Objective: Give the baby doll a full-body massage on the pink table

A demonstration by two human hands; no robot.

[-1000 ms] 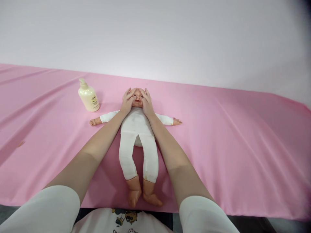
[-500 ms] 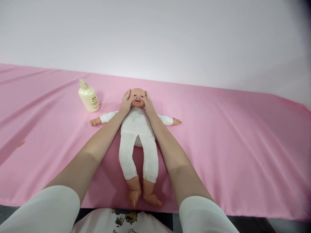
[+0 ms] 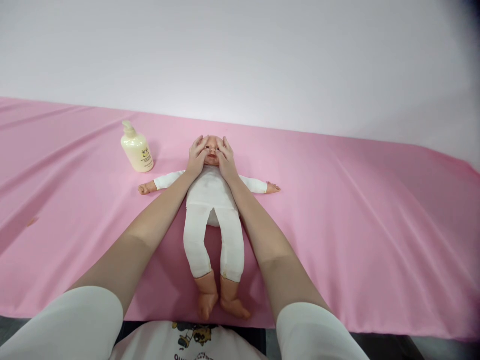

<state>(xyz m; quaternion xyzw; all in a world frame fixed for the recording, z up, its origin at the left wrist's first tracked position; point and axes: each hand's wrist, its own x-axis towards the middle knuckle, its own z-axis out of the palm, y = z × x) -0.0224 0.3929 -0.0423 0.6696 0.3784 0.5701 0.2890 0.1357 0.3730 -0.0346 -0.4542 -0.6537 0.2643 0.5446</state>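
Note:
A baby doll (image 3: 212,192) in white cloth lies on its back, arms spread and feet toward me. My left hand (image 3: 197,154) rests against the doll's head on the left side, fingers apart and reaching over the cheek and forehead. On the right side my right hand (image 3: 226,156) lies the same way, its fingers spread over the brow and its thumb by the nose. Between my two hands the doll's nose and mouth show. Neither hand is wrapped round anything.
A cream pump bottle (image 3: 138,152) stands left of the doll, just beyond its outstretched arm. Pink cloth (image 3: 337,225) with folds covers the table. Behind the table rises a pale wall (image 3: 240,60).
The fingers of both my hands have moved inward from the sides of the doll's head onto its forehead and upper face. The doll and bottle have stayed in place.

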